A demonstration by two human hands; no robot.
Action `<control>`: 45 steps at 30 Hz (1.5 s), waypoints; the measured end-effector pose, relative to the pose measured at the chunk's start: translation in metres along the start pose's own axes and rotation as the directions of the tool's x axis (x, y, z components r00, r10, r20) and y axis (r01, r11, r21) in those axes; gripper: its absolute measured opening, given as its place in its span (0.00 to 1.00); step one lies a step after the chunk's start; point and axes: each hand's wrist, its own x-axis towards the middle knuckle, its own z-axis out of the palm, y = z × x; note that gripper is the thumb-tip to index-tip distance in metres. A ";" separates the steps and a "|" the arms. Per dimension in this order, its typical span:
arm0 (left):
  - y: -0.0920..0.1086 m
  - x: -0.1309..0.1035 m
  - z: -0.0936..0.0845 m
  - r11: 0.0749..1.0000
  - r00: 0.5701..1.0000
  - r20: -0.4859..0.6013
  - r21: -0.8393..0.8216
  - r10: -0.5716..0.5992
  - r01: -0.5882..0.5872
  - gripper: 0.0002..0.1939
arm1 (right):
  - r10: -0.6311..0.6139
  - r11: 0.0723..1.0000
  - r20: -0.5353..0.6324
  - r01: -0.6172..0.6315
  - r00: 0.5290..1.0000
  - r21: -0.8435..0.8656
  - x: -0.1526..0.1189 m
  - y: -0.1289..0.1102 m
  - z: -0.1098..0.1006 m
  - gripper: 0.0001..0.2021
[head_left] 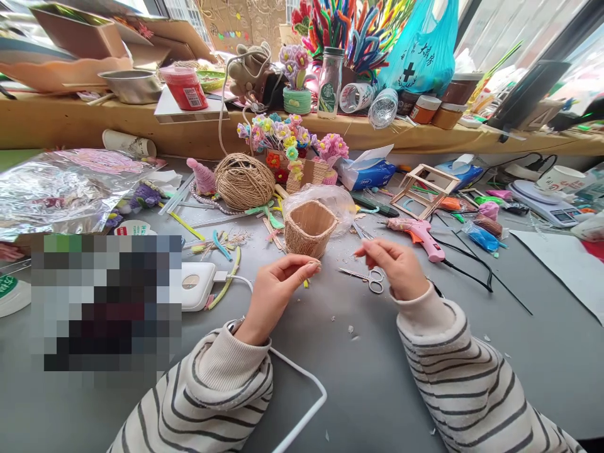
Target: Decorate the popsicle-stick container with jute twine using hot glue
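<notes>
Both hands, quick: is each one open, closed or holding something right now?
Left hand: closed in a thumb-and-finger pinch; too small to tell what, if anything, is in it.
Right hand: also pinched closed; whether it holds anything cannot be told.

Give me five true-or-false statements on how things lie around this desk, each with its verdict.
1. The round ball of brown twine sits to the left of the open, twine-wrapped container. True.
2. The pink glue gun with an orange trigger is gripped in the right hand. False: it lies on the grey table, beyond that hand.
3. The small silver scissors lie closer to the right hand than to the left hand. True.
4. The white boxy device has nothing plugged into it. False: a white plug sits in its side.
5. The turquoise plastic bag bears a black cross. True.
</notes>
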 end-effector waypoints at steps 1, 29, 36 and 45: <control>0.001 0.001 -0.003 0.997 0.997 -0.025 0.034 0.067 -0.066 0.08 | -0.020 0.998 -0.077 0.015 0.997 -0.058 0.003 0.003 -0.011 0.16; -0.009 0.013 -0.010 0.795 0.953 0.094 0.532 0.289 -0.294 0.09 | -0.025 0.651 -0.497 -0.364 0.867 -0.667 0.039 0.054 -0.097 0.15; -0.006 0.020 -0.011 0.806 0.953 0.105 0.513 0.283 -0.295 0.09 | 0.091 0.991 -0.080 -0.082 0.993 0.110 0.024 -0.006 -0.062 0.20; -0.005 0.024 -0.014 0.811 0.956 0.117 0.507 0.271 -0.292 0.08 | 0.116 0.947 0.213 -0.173 0.970 0.271 0.035 -0.015 0.006 0.17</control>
